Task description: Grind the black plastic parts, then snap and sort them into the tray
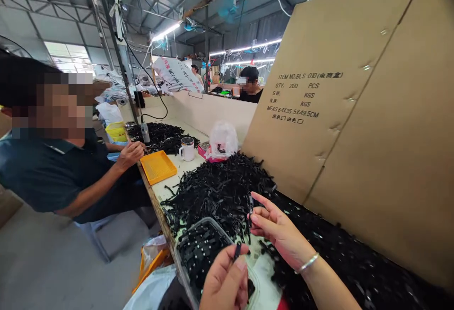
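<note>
Between the thumb and forefinger of my left hand point(225, 279) is a small black strip-like piece point(237, 251), its tip sticking up. My right hand point(278, 229), with a silver bangle at the wrist, pinches another slim black piece point(250, 202) upright. The two hands are apart, and what the pieces are exactly is too small to tell. Under my left hand stands a clear plastic tub point(180, 265) holding black pieces with light dots. Just beyond my hands rises a large heap of loose black strips point(220, 187).
Another heap of small black parts point(340, 258) lies at right along a tall cardboard sheet point(319, 87). A yellow tray point(158, 167), a white mug point(187, 149) and a plastic bag point(223, 138) stand farther back. A co-worker point(67, 158) sits at left, hands by the bench edge.
</note>
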Available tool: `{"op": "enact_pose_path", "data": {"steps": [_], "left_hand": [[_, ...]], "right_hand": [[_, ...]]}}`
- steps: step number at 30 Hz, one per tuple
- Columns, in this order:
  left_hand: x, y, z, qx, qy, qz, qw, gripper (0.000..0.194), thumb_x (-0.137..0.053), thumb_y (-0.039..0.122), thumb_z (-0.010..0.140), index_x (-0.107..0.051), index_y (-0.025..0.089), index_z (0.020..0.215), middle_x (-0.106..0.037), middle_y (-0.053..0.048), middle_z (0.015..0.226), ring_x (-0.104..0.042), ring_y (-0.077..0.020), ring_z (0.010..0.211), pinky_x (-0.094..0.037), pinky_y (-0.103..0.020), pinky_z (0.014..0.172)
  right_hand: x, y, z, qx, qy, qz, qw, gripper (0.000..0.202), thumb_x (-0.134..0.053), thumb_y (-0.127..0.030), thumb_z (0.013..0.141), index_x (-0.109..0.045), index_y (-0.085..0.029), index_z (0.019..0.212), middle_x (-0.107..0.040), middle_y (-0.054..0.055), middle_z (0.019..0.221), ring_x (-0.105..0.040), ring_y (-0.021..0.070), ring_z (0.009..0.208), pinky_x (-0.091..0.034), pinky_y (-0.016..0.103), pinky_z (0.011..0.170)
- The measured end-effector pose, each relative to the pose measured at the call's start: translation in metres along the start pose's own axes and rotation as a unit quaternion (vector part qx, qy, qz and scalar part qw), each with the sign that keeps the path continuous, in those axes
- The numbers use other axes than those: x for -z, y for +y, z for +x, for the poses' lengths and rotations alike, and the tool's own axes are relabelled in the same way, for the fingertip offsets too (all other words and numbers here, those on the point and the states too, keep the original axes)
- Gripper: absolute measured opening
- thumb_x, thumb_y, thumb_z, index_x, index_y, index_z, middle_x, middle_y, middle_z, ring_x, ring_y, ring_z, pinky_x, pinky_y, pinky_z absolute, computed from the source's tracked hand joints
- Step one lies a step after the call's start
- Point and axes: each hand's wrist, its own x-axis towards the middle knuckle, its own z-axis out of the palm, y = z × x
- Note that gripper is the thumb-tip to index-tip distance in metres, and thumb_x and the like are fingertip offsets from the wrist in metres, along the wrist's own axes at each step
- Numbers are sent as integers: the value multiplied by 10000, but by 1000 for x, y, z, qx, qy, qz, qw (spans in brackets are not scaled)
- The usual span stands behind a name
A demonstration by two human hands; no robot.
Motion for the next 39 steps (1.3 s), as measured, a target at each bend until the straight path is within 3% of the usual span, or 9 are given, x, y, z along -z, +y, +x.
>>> {"op": "enact_pose_path", "data": {"steps": [6, 10, 14, 18, 21, 26, 31, 36, 39], "left_hand": [[-14, -15, -19, -53, 26, 28, 998, 496, -838, 475, 567, -660, 157, 902, -518, 26, 655, -335, -39, 511, -248, -161, 480], [-19, -26, -36, -38, 19, 51, 998, 439, -828, 469, 585, -627, 143, 798, -484, 39, 633, -313, -39, 515, -231, -158, 480], [-23, -31, -52, -28, 1, 57, 998, 428, -829, 451, 592, -599, 138, 772, -496, 35, 650, -331, -44, 541, -259, -157, 508], [-22, -31, -63, -24, -4, 73, 997, 399, -816, 424, 622, -587, 132, 771, -493, 32, 648, -331, -50, 550, -266, -166, 518], [-20, -29, -67, -23, -14, 87, 996, 383, -797, 422, 643, -572, 131, 749, -435, 52, 601, -279, -44, 523, -226, -174, 499], [-17, -24, -69, -3, -28, 102, 994, 391, -810, 405, 613, -525, 143, 670, -378, 71, 536, -241, -44, 495, -193, -184, 480], [-17, -19, -72, 41, -33, 34, 998, 382, -812, 397, 595, -533, 141, 644, -428, 54, 548, -297, -46, 496, -252, -174, 489], [-12, -20, -74, 83, -38, -31, 995, 351, -761, 406, 652, -646, 114, 809, -467, 32, 589, -342, -56, 523, -309, -173, 518], [-6, -16, -71, 62, -21, -28, 997, 373, -721, 416, 712, -669, 102, 906, -473, 24, 628, -353, -60, 552, -324, -171, 531]], "right_hand": [[-20, 3, -76, 43, 18, -8, 999, 614, -797, -381, 713, -500, -265, 1238, -532, -27, 825, -552, 143, 775, -453, 269, 761], [-20, 15, -107, 54, 69, -4, 996, 564, -823, -375, 681, -555, -232, 1156, -551, -11, 830, -536, 151, 795, -447, 280, 796], [-17, 21, -127, 46, 78, 18, 996, 554, -832, -367, 676, -574, -221, 1143, -555, -6, 835, -543, 156, 817, -449, 278, 803], [-17, 22, -138, 28, 66, 49, 996, 572, -835, -364, 678, -583, -229, 1174, -580, -1, 843, -564, 155, 814, -458, 276, 798], [-18, 19, -140, 7, 64, 57, 996, 528, -780, -445, 731, -605, -207, 1169, -629, 33, 853, -573, 148, 746, -475, 273, 752], [-18, 15, -140, 41, 81, 51, 995, 576, -749, -449, 762, -541, -251, 1261, -642, 60, 991, -576, 147, 765, -501, 265, 700], [-15, 19, -143, 36, 96, 54, 993, 490, -802, -394, 715, -605, -198, 1119, -655, 59, 914, -581, 128, 707, -515, 235, 673], [-11, 23, -151, 13, 134, 72, 988, 550, -825, -418, 676, -587, -207, 1125, -656, 63, 965, -603, 131, 700, -517, 245, 703], [1, 34, -158, 12, 137, -32, 990, 568, -767, -482, 715, -587, -206, 1178, -645, 52, 921, -592, 157, 733, -511, 273, 709]]}}
